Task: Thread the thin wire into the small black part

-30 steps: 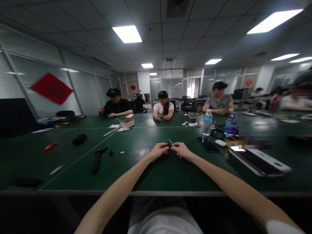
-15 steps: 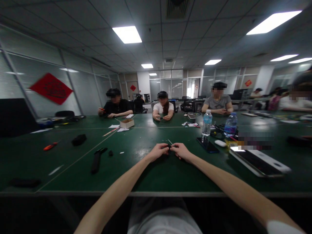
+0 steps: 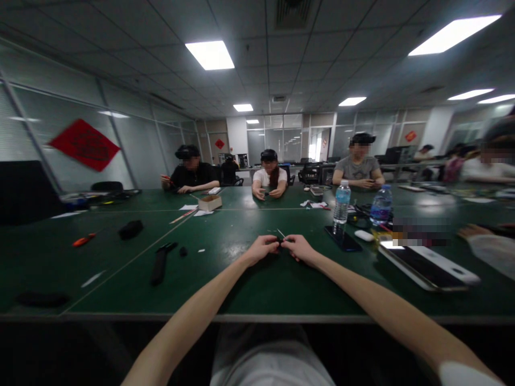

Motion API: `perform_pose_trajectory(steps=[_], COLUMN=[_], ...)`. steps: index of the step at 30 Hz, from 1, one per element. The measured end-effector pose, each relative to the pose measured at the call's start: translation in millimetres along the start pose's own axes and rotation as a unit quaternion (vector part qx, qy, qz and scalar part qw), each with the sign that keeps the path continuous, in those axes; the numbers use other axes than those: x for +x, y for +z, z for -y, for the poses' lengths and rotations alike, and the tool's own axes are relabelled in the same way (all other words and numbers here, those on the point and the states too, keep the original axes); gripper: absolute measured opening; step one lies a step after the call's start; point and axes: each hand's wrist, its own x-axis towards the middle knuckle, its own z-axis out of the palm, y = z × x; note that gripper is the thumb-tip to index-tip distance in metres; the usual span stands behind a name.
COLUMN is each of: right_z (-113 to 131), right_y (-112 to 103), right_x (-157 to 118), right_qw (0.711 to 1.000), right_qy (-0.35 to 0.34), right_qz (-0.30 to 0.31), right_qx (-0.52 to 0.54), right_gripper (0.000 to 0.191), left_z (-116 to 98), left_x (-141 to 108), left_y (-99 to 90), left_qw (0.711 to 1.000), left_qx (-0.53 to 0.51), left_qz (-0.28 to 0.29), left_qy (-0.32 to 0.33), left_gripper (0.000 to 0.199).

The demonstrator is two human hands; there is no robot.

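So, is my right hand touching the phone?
Apart. The head view shows a strip of bare green table between your right hand and the phone, which lies to its right.

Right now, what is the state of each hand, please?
Left hand: closed, holding a small dark part.
Right hand: closed, holding a thin pale stick.
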Motion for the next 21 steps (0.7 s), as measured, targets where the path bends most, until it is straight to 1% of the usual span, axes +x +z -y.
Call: perform_pose_trajectory(steps=[10,16,21], right_z=[2,2,3], right_y=[-1,-1,-1], right_x=[-2,-4,-6], right_qw=[1.0,1.0,1.0], right_qy=[0.001,0.003,0.001], right_qz=[0.014,0.021,0.021], right_qx=[-0.014,-0.019,-0.013], right_gripper=[0.031,0.029,0.029], left_z=[0,-6,-11], left_x=[-2,-4,-6], left_y=[-2.3,-0.8,0.2], left_qw=[0.999,0.997,0.997], left_qx=[0.034,0.062,0.07], left_qz=[0.03,0.04,0.031], left_qy=[0.022,0.015,0.009], left_gripper=[0.034,0.032,0.032])
